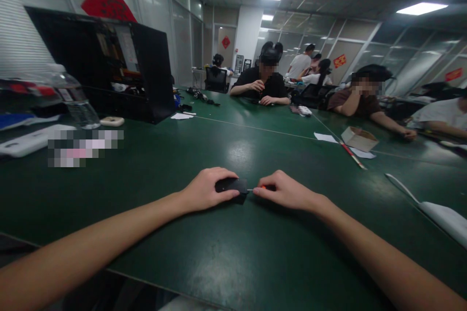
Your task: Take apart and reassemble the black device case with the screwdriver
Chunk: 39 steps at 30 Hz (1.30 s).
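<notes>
My left hand (210,188) is closed around a small black box (233,185), with the thumb on its near side and the fingers over its far side. The box is held low at the green table, directly in front of me. My right hand (286,190) grips a screwdriver (264,187); a bit of its orange handle shows between the fingers, and most of the handle is hidden. Its thin metal shaft points left to the right end of the box. Whether the tip sits in a screw is too small to tell.
A large black open-fronted case (153,73) stands at the left behind a water bottle (78,99). At the right are a small open carton (359,139), paper sheets (326,137) and a white object with a strap (443,218). Several people sit around the green table (233,252) and beyond.
</notes>
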Available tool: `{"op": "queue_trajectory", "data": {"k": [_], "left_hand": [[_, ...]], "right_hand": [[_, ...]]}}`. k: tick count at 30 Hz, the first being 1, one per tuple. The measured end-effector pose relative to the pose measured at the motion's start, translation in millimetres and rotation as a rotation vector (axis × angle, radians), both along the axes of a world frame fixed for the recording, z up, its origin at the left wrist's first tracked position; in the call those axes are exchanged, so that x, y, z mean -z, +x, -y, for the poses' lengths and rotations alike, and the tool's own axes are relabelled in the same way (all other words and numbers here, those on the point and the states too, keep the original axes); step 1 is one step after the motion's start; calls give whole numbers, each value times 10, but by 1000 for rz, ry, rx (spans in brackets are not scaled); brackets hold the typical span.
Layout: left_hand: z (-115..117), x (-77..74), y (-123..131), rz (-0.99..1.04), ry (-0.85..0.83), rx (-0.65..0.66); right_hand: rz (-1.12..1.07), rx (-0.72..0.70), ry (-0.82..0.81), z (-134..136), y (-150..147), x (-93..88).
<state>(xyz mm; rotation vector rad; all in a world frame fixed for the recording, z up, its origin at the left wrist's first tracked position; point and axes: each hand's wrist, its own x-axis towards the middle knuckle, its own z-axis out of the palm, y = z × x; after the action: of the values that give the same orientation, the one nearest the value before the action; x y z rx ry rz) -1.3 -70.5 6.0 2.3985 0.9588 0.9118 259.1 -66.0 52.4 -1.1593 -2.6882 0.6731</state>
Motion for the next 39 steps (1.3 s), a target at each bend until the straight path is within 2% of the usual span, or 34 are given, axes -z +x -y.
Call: {"op": "queue_trajectory", "data": {"k": [5,10,13,18,23,27,30,32,37,39], "left_hand": [[-18,13,-21,43,-46,-53],[-38,-14,-55,25,-22,37],[-44,-36,-63,15,-29,81],[-42,-65,-37,10,-60,116],[-116,-117,-151,-7,-161,204],[-215,-116,-314,-13,-276,174],[-236,-90,-340,-9,-282,161],[-225,-79,-317,-4,-250,166],[-191,-84,-271,-13,-171,165],[-184,-85,-267,-12,-146,158]], "right_hand": [[-76,45,133,61,-169,200],[79,-85,448,-7,-37,152],[220,-95,664,-32,33,123],[274,-114,823,-5,-32,189],[226,-108,815,20,-117,285],[277,-81,873,54,-121,286],[300,-82,883,71,-136,271],[260,-57,791,64,-155,266],[-8,-63,338,5,-192,272],[-53,-56,270,-13,-187,287]]}}
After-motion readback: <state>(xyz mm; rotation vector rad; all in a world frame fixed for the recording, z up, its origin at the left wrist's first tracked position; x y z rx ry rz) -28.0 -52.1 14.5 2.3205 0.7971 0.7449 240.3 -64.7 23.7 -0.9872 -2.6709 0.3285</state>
